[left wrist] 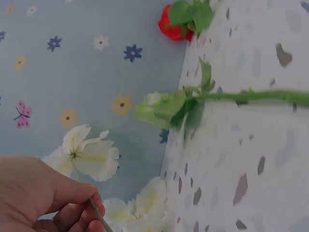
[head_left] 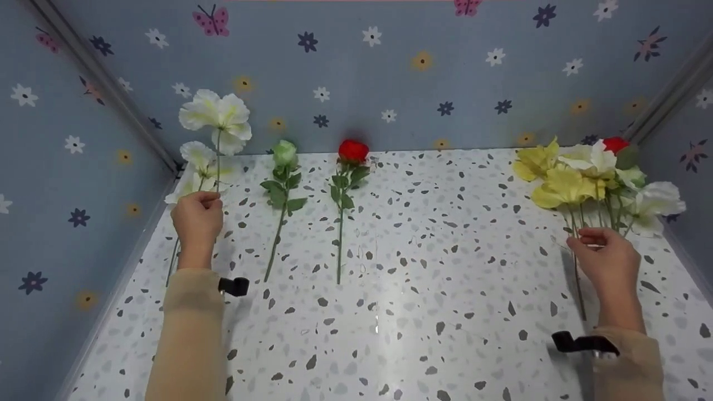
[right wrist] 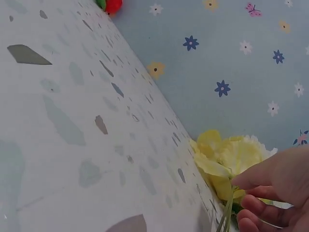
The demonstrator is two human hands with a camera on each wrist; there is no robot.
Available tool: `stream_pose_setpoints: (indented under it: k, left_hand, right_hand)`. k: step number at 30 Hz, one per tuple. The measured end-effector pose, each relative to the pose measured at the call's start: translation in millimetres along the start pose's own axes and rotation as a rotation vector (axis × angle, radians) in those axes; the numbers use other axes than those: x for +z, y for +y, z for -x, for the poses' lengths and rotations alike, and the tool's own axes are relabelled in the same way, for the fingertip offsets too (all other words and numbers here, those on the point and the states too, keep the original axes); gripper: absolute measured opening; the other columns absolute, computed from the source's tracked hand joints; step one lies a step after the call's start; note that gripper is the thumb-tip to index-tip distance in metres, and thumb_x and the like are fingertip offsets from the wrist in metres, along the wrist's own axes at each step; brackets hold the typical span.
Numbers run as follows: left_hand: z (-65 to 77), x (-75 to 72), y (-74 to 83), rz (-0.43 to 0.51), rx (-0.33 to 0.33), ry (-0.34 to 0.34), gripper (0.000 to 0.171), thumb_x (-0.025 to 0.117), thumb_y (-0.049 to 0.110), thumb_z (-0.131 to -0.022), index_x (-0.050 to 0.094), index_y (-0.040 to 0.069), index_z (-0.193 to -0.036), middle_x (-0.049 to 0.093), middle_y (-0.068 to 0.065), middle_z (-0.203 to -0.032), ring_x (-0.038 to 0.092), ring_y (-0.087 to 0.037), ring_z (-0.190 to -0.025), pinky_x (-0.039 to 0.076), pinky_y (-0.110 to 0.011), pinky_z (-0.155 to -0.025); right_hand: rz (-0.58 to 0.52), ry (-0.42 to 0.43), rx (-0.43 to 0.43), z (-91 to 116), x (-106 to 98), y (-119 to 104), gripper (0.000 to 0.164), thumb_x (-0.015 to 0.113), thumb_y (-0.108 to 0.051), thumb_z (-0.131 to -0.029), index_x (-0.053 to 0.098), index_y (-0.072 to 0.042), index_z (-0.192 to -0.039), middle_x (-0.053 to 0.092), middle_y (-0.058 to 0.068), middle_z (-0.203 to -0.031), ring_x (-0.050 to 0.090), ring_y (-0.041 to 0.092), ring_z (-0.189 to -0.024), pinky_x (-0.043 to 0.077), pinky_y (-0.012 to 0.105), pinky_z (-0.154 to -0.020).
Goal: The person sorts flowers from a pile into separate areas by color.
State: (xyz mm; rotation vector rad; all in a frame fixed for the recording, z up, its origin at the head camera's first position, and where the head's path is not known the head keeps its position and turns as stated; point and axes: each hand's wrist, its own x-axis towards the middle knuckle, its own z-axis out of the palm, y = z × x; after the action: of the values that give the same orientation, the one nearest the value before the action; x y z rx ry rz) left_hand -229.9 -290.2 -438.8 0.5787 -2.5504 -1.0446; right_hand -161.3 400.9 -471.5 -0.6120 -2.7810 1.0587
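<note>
My left hand pinches the thin stem of a white artificial flower at the left, its bloom raised above the fingers. More white flowers lie behind and below it. In the left wrist view the stem of the held white flower passes between thumb and fingers. At the right, my right hand holds thumb and curled fingers at the stem of a yellow flower, in front of a cluster of flowers. The right wrist view has the thumb tip against stems just under the yellow bloom.
A pale green rose and a red rose lie apart on the speckled tabletop, stems toward me. Behind the right hand are white flowers and another red bloom. Blue patterned panels enclose the back and sides.
</note>
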Motion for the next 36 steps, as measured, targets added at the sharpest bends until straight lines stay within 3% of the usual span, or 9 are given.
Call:
stream_pose_setpoints:
  k: [9, 15, 18, 21, 24, 29, 36]
  left_hand:
    - [-15.7, -2.8, -31.0, -0.194, -0.015, -0.089, 0.032, 0.049, 0.007, -0.099, 0.071, -0.002, -0.121, 0.067, -0.025, -0.121, 0.058, -0.046, -0.115, 0.046, -0.059, -0.097]
    - [-15.5, -0.2, -53.2, -0.253, -0.044, -0.142, 0.033, 0.049, 0.005, -0.096, 0.069, -0.009, -0.119, 0.066, -0.029, -0.12, 0.059, -0.049, -0.112, 0.048, -0.06, -0.095]
    - [-13.7, 1.0, -59.7, -0.259, -0.047, -0.149, 0.031, 0.05, 0.006, -0.096, 0.07, -0.009, -0.114, 0.068, -0.029, -0.114, 0.063, -0.046, -0.103, 0.051, -0.058, -0.088]
    - [-11.9, 1.9, -62.9, -0.27, -0.03, -0.136, 0.026, 0.05, 0.007, -0.095, 0.071, -0.007, -0.095, 0.07, -0.026, -0.096, 0.061, -0.039, -0.081, 0.051, -0.051, -0.072]
    - [-10.1, 2.4, -64.0, -0.282, -0.012, -0.115, 0.024, 0.049, 0.006, -0.094, 0.064, -0.001, -0.076, 0.066, -0.019, -0.076, 0.051, -0.03, -0.066, 0.043, -0.043, -0.06]
    - [-7.4, 0.9, -62.2, -0.305, 0.008, -0.106, 0.024, 0.051, 0.006, -0.092, 0.061, 0.002, -0.071, 0.061, -0.013, -0.068, 0.047, -0.028, -0.063, 0.039, -0.041, -0.058]
    - [-5.4, -2.8, -57.2, -0.324, 0.022, -0.114, 0.031, 0.052, 0.008, -0.092, 0.052, 0.008, -0.062, 0.05, -0.007, -0.056, 0.042, -0.028, -0.063, 0.037, -0.041, -0.06]
  right_hand:
    - [0.01, -0.046, 0.005, -1, 3, 10, 0.052, 0.065, -0.039, -0.097, 0.059, -0.005, -0.136, 0.064, 0.016, -0.126, 0.06, 0.028, -0.109, 0.048, 0.028, -0.076]
    - [0.02, -0.048, 0.019, -2, 4, 14, 0.048, 0.064, -0.033, -0.097, 0.059, -0.003, -0.134, 0.063, 0.018, -0.125, 0.059, 0.028, -0.107, 0.047, 0.03, -0.076]
    - [0.031, -0.032, 0.018, -2, 4, 15, 0.045, 0.063, -0.031, -0.097, 0.061, -0.003, -0.131, 0.064, 0.016, -0.122, 0.059, 0.026, -0.103, 0.046, 0.031, -0.077]
    - [0.038, -0.027, 0.021, -3, 3, 16, 0.044, 0.064, -0.031, -0.096, 0.062, -0.003, -0.13, 0.064, 0.016, -0.12, 0.058, 0.025, -0.101, 0.045, 0.032, -0.076]
    - [0.05, -0.026, 0.03, -2, 2, 16, 0.043, 0.064, -0.033, -0.095, 0.064, -0.004, -0.126, 0.065, 0.015, -0.116, 0.058, 0.026, -0.098, 0.045, 0.035, -0.076]
    - [0.081, -0.026, 0.029, 0, 2, 13, 0.039, 0.067, -0.036, -0.094, 0.067, -0.006, -0.119, 0.067, 0.013, -0.109, 0.059, 0.026, -0.091, 0.045, 0.034, -0.073]
    - [0.091, -0.078, 0.032, 1, -1, 10, 0.044, 0.068, -0.042, -0.094, 0.068, -0.006, -0.119, 0.069, 0.017, -0.111, 0.065, 0.02, -0.078, 0.053, 0.031, -0.059]
